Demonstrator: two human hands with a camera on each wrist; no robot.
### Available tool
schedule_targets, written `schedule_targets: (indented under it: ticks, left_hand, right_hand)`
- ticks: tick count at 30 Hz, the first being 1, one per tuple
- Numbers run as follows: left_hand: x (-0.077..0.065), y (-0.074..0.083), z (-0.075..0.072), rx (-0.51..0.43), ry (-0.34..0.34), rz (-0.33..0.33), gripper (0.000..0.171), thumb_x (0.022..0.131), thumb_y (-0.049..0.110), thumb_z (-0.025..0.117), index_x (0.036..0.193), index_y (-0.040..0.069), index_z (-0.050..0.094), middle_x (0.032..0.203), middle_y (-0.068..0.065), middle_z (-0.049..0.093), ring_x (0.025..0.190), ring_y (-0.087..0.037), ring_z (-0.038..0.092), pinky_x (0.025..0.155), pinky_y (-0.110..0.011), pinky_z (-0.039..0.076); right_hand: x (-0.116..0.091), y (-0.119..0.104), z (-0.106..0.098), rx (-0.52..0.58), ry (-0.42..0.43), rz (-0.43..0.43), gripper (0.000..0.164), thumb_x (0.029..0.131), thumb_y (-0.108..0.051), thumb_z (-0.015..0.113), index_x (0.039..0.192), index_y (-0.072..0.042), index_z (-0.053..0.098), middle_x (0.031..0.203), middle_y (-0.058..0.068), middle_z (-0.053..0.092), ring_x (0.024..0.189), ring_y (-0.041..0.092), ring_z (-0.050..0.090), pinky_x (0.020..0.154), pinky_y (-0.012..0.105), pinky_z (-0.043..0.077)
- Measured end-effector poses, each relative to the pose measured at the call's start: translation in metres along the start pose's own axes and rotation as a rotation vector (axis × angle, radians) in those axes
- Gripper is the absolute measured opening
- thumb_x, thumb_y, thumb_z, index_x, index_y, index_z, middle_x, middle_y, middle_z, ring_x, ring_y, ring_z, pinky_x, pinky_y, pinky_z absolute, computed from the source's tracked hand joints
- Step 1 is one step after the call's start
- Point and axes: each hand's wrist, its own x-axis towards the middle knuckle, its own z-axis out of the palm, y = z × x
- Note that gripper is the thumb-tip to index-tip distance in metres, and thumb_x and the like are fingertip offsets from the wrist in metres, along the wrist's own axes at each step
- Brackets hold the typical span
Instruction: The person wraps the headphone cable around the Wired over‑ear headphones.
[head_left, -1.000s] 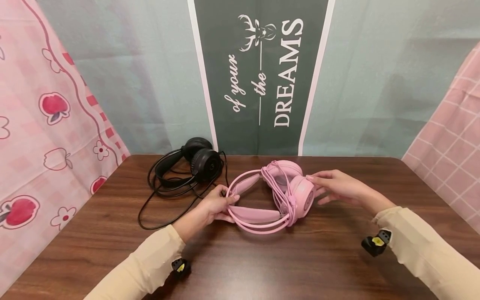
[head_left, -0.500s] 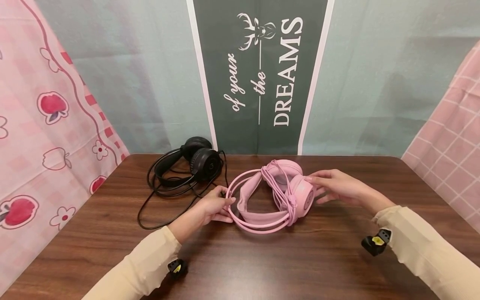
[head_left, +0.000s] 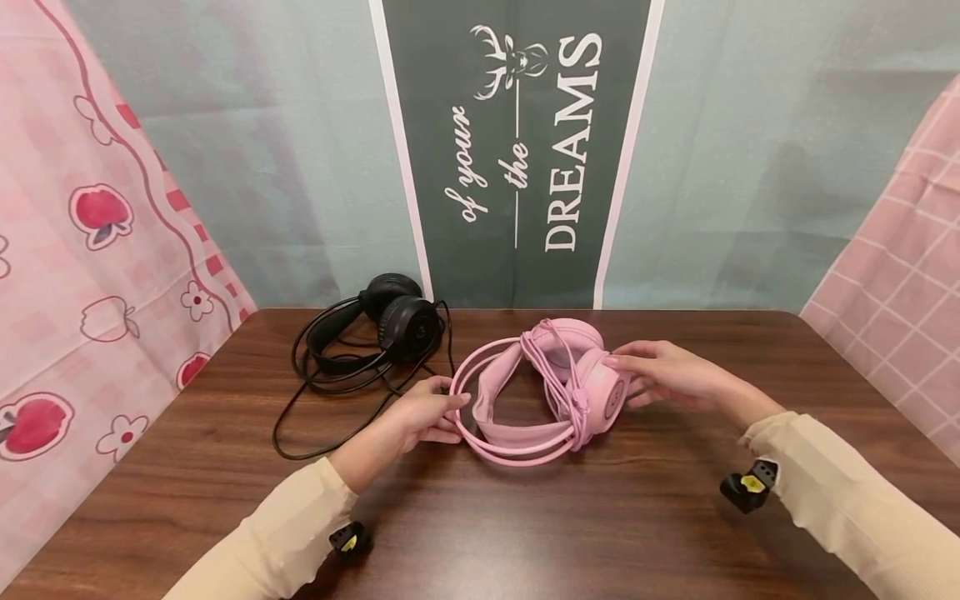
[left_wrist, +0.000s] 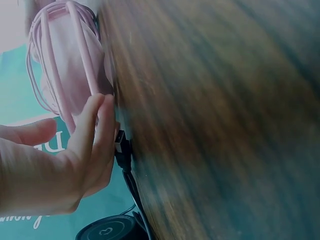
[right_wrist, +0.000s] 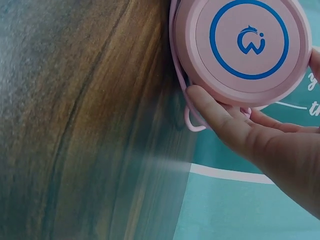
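Observation:
A pair of pink headphones [head_left: 517, 435] lies on its side on the brown table, its cable bundled around the ear cups. My left hand [head_left: 427, 417] holds the outer end of the headband, the thin band tubes between thumb and fingers. The left wrist view shows the fingertips [left_wrist: 104, 100] against one tube of the band. At the other end, my right hand [head_left: 671, 375] holds one ear cup [right_wrist: 250, 40] by its rim. From the right wrist view, a finger lies under the cup and the thumb is at its far edge. The soft inner strap [head_left: 517, 433] bows inward, apart from the tubes.
Black headphones [head_left: 408, 329] with a loose cable lie at the back left, beside my left hand. A black USB plug [left_wrist: 121, 150] is close to the left fingers. The dark wood table [head_left: 570, 533] ends at a hanging cloth backdrop [head_left: 712, 167].
The inner strap of the pink headphones, previously close to the headband tubes, has moved inward toward the ear cups. Both hands stay at about the same places.

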Motion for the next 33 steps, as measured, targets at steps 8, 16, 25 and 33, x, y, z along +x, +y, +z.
schedule_targets:
  ticks: [8,16,25,33]
  left_hand:
    - [-0.001,0.002,0.001,-0.043,0.029,-0.006,0.029,0.093,0.010,0.051,0.113,-0.009,0.042,0.102,-0.022,0.051,0.094,-0.032,0.058,0.084,-0.046,0.050]
    - [-0.003,0.003,0.003,-0.058,0.026,-0.020,0.032,0.093,0.011,0.052,0.117,-0.007,0.042,0.102,-0.019,0.051,0.098,-0.032,0.055,0.088,-0.048,0.047]
    - [-0.002,0.002,0.008,-0.103,-0.002,0.006,0.055,0.092,0.005,0.050,0.138,-0.009,0.022,0.127,-0.027,0.041,0.119,-0.034,0.041,0.100,-0.050,0.035]
    - [-0.002,0.005,0.011,-0.098,-0.017,0.008,0.055,0.092,0.005,0.050,0.137,-0.010,0.023,0.138,-0.026,0.029,0.127,-0.035,0.029,0.102,-0.052,0.030]
  right_hand:
    - [-0.001,0.001,0.002,-0.014,0.030,-0.009,0.059,0.094,-0.024,0.051,0.127,0.020,0.028,0.096,0.012,0.059,0.084,0.022,0.062,0.079,0.044,0.053]
    - [0.000,0.001,0.004,-0.021,0.034,0.015,0.061,0.094,-0.026,0.052,0.127,0.019,0.027,0.096,0.011,0.058,0.085,0.022,0.061,0.078,0.047,0.052]
    - [0.000,0.004,0.004,0.012,0.047,-0.014,0.054,0.094,-0.019,0.051,0.124,0.021,0.031,0.090,0.011,0.059,0.080,0.020,0.063,0.077,0.040,0.054]
    - [0.001,0.005,0.000,0.036,0.132,0.004,0.055,0.093,-0.019,0.052,0.123,0.022,0.030,0.088,0.010,0.058,0.076,0.018,0.063,0.075,0.038,0.054]
